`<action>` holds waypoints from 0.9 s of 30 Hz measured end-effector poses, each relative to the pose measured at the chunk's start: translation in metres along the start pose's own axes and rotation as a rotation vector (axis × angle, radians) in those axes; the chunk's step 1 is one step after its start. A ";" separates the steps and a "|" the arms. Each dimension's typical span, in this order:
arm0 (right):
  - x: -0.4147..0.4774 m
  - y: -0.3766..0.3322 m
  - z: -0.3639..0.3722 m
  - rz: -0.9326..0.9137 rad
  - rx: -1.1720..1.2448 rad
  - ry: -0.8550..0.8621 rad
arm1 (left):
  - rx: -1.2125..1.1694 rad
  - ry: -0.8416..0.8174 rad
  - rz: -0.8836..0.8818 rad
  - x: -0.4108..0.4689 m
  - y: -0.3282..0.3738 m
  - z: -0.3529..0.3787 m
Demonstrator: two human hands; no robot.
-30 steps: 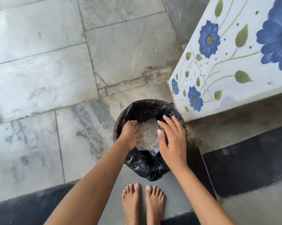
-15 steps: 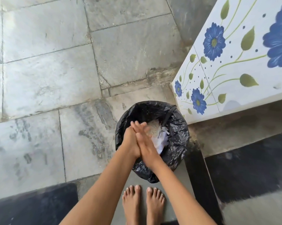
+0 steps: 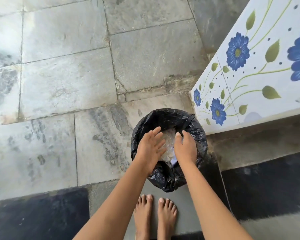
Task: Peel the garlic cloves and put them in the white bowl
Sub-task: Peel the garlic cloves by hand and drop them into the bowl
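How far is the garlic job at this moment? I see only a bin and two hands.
Done, it seems: pale scraps that may be peels lie in the black-lined bin. In hand: the left hand, fingers straight, and the right hand are above the bin, holding nothing visible. Left: cannot tell, since no cloves and no white bowl are in view.

Black bin bag (image 3: 168, 118); blue-flowered white tile (image 3: 260, 70).
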State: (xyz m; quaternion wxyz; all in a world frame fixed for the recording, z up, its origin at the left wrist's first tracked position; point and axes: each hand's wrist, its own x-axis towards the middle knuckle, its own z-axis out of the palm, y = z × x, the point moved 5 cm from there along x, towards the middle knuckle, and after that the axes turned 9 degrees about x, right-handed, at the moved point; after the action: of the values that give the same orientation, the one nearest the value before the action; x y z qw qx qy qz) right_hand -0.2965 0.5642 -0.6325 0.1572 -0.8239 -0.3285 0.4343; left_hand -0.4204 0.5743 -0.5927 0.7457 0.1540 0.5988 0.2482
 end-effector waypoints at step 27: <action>-0.553 -0.127 -0.459 -0.590 -0.095 0.974 | 1.423 -0.109 1.475 -0.571 0.192 0.239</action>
State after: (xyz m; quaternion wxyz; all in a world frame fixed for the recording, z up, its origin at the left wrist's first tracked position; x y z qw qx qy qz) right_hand -0.1975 0.2944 0.0383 0.3680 -0.8085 -0.4533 -0.0731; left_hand -0.3152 0.4325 0.0312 0.1697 0.9013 0.3291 0.2250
